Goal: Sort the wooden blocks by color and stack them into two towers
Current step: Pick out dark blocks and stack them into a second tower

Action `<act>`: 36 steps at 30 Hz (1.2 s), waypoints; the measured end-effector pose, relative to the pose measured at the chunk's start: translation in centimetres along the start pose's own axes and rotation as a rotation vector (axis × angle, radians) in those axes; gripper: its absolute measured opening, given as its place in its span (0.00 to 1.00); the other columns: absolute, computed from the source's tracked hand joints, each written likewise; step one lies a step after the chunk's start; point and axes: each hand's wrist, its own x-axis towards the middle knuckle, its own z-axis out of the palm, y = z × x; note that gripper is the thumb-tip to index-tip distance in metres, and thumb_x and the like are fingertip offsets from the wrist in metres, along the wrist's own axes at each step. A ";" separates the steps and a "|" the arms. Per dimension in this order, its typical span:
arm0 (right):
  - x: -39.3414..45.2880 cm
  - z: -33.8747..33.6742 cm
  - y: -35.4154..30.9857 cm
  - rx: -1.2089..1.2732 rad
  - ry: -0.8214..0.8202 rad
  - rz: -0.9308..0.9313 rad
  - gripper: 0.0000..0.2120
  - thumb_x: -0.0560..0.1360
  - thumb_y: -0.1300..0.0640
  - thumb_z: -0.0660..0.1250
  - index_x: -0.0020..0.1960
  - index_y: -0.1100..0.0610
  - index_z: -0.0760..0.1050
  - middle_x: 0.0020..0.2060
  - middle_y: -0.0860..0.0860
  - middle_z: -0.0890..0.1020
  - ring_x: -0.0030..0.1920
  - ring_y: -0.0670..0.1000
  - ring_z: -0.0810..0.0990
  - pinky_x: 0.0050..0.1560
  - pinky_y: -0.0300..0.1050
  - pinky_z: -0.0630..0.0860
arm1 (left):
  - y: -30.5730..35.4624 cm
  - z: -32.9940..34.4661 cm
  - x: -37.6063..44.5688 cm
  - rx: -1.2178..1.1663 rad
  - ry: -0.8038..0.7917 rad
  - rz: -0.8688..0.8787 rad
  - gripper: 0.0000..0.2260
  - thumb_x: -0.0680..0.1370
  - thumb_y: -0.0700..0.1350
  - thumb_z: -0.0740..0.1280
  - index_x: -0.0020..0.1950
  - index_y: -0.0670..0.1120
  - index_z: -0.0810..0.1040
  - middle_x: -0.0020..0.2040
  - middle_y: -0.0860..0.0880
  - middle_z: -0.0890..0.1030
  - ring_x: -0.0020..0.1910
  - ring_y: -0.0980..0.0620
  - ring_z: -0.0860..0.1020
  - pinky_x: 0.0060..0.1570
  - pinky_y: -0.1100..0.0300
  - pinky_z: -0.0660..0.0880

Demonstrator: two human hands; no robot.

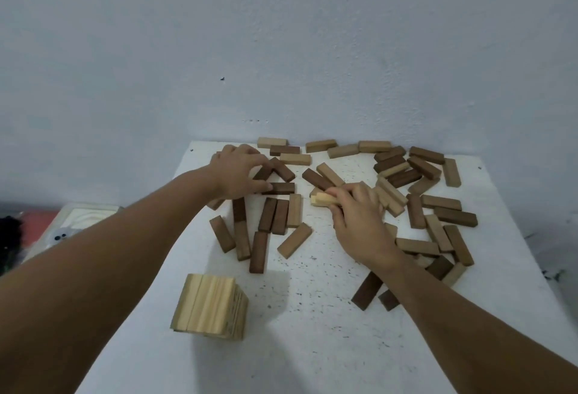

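A tower of light wooden blocks [209,310] stands near the front left of the white table [312,331]. Several loose light and dark blocks lie scattered over the far half. My left hand [239,174] reaches to the far left, with its thumb and fingers pinching a dark block [281,188]. My right hand [356,212] grips a light block [322,199] near the middle, and its end sticks out to the left of my fingers. A heap of mixed blocks [419,174] lies at the far right.
A pale wall [281,49] rises right behind the table's far edge. To the left, below table height, sit a pale box [87,215] and some red and dark items. Bare speckled tabletop shows at the front, right of the tower.
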 end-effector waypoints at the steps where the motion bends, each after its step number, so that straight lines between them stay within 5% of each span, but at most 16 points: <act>1: 0.1 0.0 -0.1 0.015 -0.021 0.007 0.16 0.85 0.52 0.58 0.72 0.47 0.71 0.63 0.47 0.71 0.64 0.49 0.65 0.68 0.48 0.61 | 0.6 -0.1 0.5 0.003 -0.012 0.028 0.23 0.80 0.63 0.67 0.75 0.65 0.69 0.81 0.52 0.62 0.79 0.42 0.57 0.76 0.41 0.56; 5: 0.3 -0.2 -0.2 0.039 -0.061 0.024 0.16 0.86 0.52 0.57 0.72 0.46 0.70 0.64 0.46 0.72 0.63 0.50 0.67 0.61 0.43 0.56 | 3.0 0.5 2.6 0.112 -0.156 0.126 0.31 0.83 0.63 0.61 0.83 0.66 0.51 0.85 0.50 0.48 0.83 0.41 0.47 0.79 0.37 0.52; 8: 0.3 -0.2 -0.2 0.034 -0.065 0.025 0.15 0.86 0.52 0.57 0.71 0.47 0.70 0.63 0.46 0.72 0.62 0.50 0.67 0.59 0.43 0.55 | 3.9 0.8 3.2 0.159 -0.262 0.123 0.27 0.83 0.63 0.61 0.81 0.62 0.62 0.85 0.46 0.45 0.82 0.39 0.55 0.77 0.44 0.58; 12: 0.4 -0.3 -0.2 0.042 -0.072 0.027 0.15 0.86 0.52 0.57 0.71 0.47 0.71 0.63 0.47 0.72 0.63 0.51 0.67 0.62 0.45 0.57 | 3.8 0.1 2.7 0.218 -0.221 0.129 0.24 0.80 0.63 0.67 0.74 0.59 0.74 0.82 0.52 0.63 0.76 0.44 0.67 0.73 0.46 0.66; 15: 0.4 -0.5 -0.1 0.121 -0.070 0.019 0.15 0.85 0.55 0.59 0.71 0.50 0.72 0.62 0.49 0.74 0.62 0.51 0.69 0.67 0.50 0.64 | 3.9 -0.7 2.0 0.008 -0.192 0.119 0.18 0.79 0.58 0.71 0.68 0.58 0.79 0.69 0.50 0.77 0.61 0.49 0.78 0.62 0.48 0.77; 17: 0.2 -0.9 -0.1 0.238 -0.031 0.024 0.15 0.85 0.57 0.60 0.71 0.53 0.73 0.61 0.49 0.75 0.62 0.49 0.71 0.66 0.49 0.68 | 4.5 -1.2 1.5 -0.062 -0.154 0.134 0.16 0.81 0.54 0.70 0.68 0.55 0.79 0.66 0.51 0.78 0.57 0.49 0.79 0.57 0.51 0.77; 22: -0.7 -4.3 1.2 0.464 0.159 0.121 0.15 0.85 0.57 0.62 0.70 0.53 0.73 0.54 0.39 0.74 0.54 0.33 0.73 0.53 0.26 0.68 | 7.1 -2.7 1.3 -0.023 -0.163 0.158 0.19 0.82 0.54 0.69 0.73 0.57 0.76 0.76 0.53 0.71 0.70 0.49 0.72 0.63 0.58 0.65; 26: -1.8 -6.9 3.9 0.330 0.252 0.136 0.15 0.85 0.55 0.61 0.71 0.51 0.73 0.61 0.44 0.76 0.59 0.41 0.74 0.59 0.35 0.72 | 10.5 -2.9 1.9 0.028 -0.205 0.172 0.21 0.83 0.54 0.68 0.76 0.59 0.72 0.76 0.50 0.71 0.74 0.47 0.69 0.71 0.53 0.66; 30: -3.8 -7.1 7.4 0.135 0.233 0.302 0.13 0.84 0.57 0.62 0.68 0.55 0.75 0.59 0.52 0.79 0.61 0.52 0.75 0.55 0.42 0.69 | 14.9 -0.6 2.0 0.080 -0.227 0.233 0.26 0.84 0.54 0.65 0.82 0.61 0.62 0.82 0.49 0.62 0.79 0.46 0.63 0.73 0.50 0.64; 33: -4.7 -6.9 7.0 0.280 0.212 0.259 0.14 0.85 0.55 0.62 0.69 0.53 0.75 0.55 0.47 0.80 0.56 0.48 0.77 0.48 0.37 0.68 | 17.6 1.8 1.2 0.225 -0.243 0.284 0.27 0.84 0.60 0.62 0.82 0.65 0.56 0.85 0.47 0.53 0.82 0.40 0.52 0.77 0.39 0.56; 36: -5.1 -7.6 6.9 0.490 0.298 0.322 0.15 0.85 0.53 0.62 0.70 0.51 0.73 0.55 0.45 0.81 0.52 0.45 0.79 0.51 0.38 0.73 | 18.6 3.1 0.2 0.332 -0.256 0.309 0.27 0.83 0.64 0.61 0.81 0.62 0.61 0.82 0.44 0.59 0.78 0.37 0.59 0.72 0.41 0.62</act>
